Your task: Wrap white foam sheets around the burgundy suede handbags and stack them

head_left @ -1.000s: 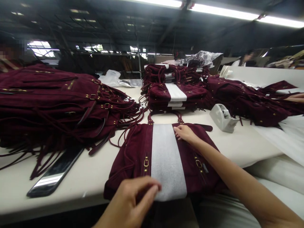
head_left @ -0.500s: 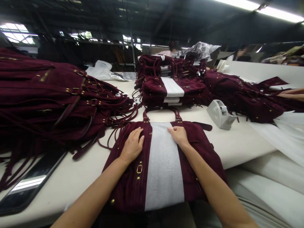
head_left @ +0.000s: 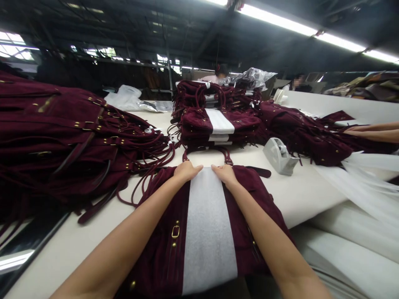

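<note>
Burgundy suede-look handbag (head_left: 165, 253) with a wide white paper-like band (head_left: 209, 232) lies on the cream desk (head_left: 98, 224), right under both grips. Left hand (head_left: 185, 171) and right hand (head_left: 225, 173) flank the band's far end; can't tell if they're pinching. Left one's slid inward since last frame.

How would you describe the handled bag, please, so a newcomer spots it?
On the pale table, look between the left burgundy pile and the grey tape dispenser. There lies a burgundy bag, a white strip down its middle. Unlike the stacked bags behind, it has the left hand and right hand at its upper edge.
</note>
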`<state>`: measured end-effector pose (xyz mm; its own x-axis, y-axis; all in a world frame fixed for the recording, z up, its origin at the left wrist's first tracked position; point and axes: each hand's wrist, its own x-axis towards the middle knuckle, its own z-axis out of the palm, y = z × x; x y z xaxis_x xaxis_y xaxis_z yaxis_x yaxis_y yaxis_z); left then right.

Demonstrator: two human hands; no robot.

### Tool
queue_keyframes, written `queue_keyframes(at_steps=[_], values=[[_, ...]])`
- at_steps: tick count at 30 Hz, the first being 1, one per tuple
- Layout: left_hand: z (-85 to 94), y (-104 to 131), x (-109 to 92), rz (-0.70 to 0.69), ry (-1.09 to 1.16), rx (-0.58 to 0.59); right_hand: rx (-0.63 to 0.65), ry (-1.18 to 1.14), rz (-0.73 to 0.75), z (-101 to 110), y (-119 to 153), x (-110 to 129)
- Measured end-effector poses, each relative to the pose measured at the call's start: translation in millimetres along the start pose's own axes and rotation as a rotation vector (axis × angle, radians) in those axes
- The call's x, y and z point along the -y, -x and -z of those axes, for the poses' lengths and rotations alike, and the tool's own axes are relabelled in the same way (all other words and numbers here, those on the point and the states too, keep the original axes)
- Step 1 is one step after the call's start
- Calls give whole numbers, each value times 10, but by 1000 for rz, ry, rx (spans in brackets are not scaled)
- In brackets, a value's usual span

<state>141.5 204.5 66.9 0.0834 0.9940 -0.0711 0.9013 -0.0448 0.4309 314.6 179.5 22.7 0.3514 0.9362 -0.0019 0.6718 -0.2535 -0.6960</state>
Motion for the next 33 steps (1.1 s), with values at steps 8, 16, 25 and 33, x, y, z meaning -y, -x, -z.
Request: queue_keyframes(at_steps=[8,16,25,33], values=[[-331,-119,-67,46,6,-210,-135,125,-24,30,9,124],[-546,-243,-173,-154,-34,-279,-171,181,-114,136,0,-2],[-428,-58,0,-555,21,-187,-207,255,-74,102,87,-6],[-369,236,251,-655,-32,107,-153,293,440,72,671,-177]])
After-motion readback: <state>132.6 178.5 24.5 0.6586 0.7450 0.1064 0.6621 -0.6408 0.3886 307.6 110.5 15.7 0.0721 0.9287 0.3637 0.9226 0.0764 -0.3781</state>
